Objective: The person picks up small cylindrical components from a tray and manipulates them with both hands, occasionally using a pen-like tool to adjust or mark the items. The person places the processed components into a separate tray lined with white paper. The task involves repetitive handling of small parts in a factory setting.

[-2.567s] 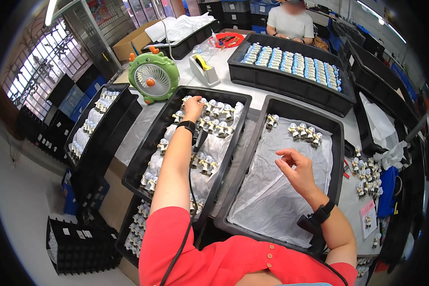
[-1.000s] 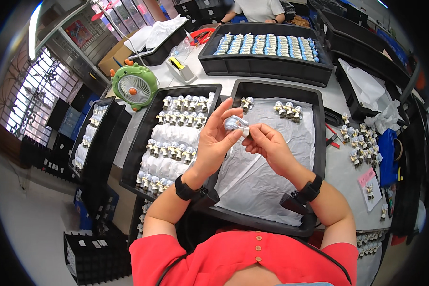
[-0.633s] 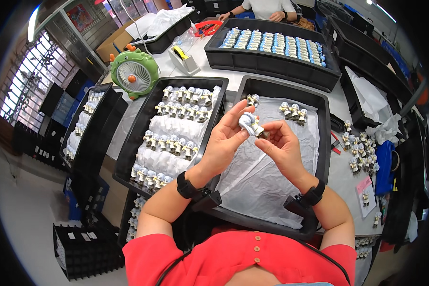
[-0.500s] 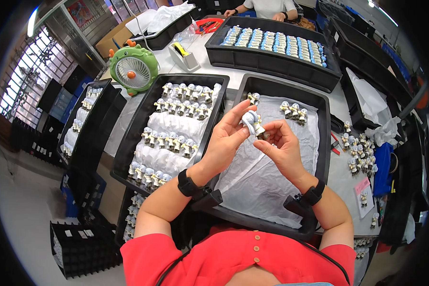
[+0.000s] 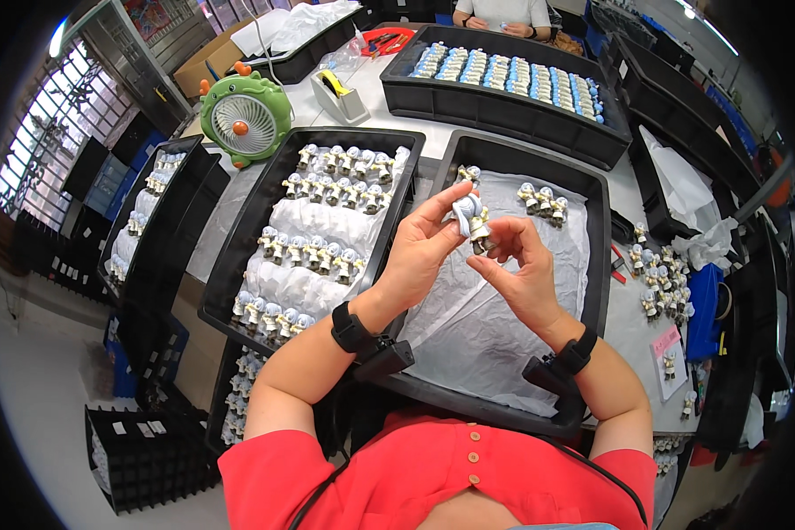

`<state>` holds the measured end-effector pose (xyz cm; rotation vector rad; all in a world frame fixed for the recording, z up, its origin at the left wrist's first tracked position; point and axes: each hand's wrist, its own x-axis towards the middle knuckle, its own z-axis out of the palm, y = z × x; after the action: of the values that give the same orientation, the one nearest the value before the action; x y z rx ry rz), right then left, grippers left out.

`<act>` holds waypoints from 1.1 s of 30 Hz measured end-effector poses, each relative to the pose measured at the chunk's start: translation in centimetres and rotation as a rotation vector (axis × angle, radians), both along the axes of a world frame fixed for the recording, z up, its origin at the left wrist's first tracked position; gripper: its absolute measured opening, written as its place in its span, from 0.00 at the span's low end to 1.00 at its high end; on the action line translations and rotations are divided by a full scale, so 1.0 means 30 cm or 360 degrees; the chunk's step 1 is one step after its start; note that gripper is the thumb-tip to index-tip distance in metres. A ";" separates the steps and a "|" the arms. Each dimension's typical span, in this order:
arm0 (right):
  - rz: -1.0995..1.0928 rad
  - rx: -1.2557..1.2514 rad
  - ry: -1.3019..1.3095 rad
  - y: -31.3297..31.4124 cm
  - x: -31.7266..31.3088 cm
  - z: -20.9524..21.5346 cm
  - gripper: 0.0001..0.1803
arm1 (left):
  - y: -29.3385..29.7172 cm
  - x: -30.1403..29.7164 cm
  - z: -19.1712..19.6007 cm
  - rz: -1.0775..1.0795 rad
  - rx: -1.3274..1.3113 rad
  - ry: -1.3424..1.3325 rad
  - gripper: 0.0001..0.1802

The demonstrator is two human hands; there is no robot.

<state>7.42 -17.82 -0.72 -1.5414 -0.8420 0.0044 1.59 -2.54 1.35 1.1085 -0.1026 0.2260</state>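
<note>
Between both hands, above the right-hand tray, is a small figurine with pale blue-grey hair, a whitish-yellow outfit and dark feet. My left hand grips its hair side between thumb and fingers. At the lower body, the curled thumb and fingertips of my right hand hold it from the other side. Under the hands lies a black tray lined with white paper. A short row of similar figurines rests near its far right corner, and another figurine sits at its far left.
Left stands a black tray with rows of figurines on white padding. Beyond are a green fan, a tape dispenser and a tray of blue-and-white figurines. Loose figurines cluster at right. A co-worker sits opposite.
The figurine has turned in my fingers and now stands more upright, its front and feet showing more. My hands stay nearly in place. The co-worker's hands have come together around something small and bluish.
</note>
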 end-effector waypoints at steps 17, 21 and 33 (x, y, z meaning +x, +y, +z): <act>-0.0070 0.0126 -0.0338 0.003 -0.013 0.019 0.17 | -0.008 -0.013 0.019 0.0131 0.0404 -0.0165 0.23; -0.0050 0.0088 -0.0337 0.004 -0.013 0.026 0.17 | -0.008 -0.015 0.018 0.0142 0.0430 -0.0178 0.22; -0.0036 0.0023 -0.0416 -0.003 -0.005 0.010 0.17 | 0.001 -0.012 0.011 0.0009 0.0343 -0.0198 0.24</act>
<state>7.27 -17.92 -0.41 -1.5585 -1.0278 -0.2233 1.23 -2.49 1.69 1.3087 -0.2388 0.2941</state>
